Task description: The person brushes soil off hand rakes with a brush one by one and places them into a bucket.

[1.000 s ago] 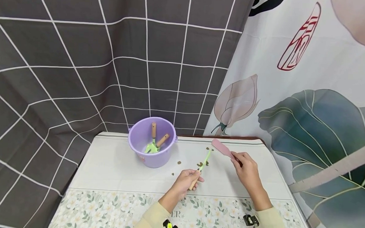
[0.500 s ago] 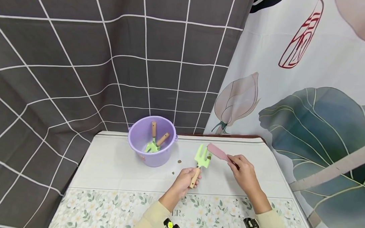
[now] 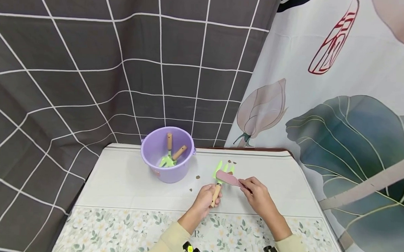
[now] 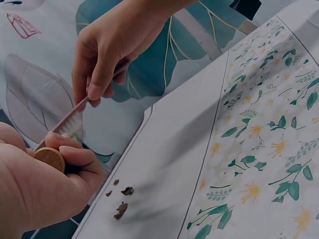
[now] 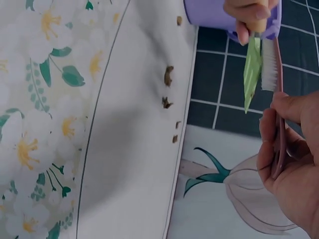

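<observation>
My left hand (image 3: 203, 197) grips the wooden handle (image 3: 215, 195) of a small green hand fork (image 3: 218, 168), its tines pointing away from me. A pink brush (image 3: 228, 178) is held in my right hand (image 3: 257, 194). From the head view, the brush lies across the base of the tines. White bristles (image 5: 269, 65) face the fork (image 5: 252, 74) in the right wrist view, with a thin gap showing between them. Both tools look raised off the table. Brown crumbs (image 4: 121, 209) lie on the table below; one bit shows at the tines.
A purple bucket (image 3: 169, 176) stands left of my hands, holding a green fork-like tool (image 3: 167, 161) and another wooden-handled tool (image 3: 179, 152). Two stray crumbs, one of them the nearer crumb (image 3: 191, 189), lie between bucket and hands. Curtains hang behind the white table (image 3: 120, 178).
The fork has turned from edge-on to flat, its tines spread in view. My right hand has brought the brush leftward and toward me, from beyond the tines to over their base.
</observation>
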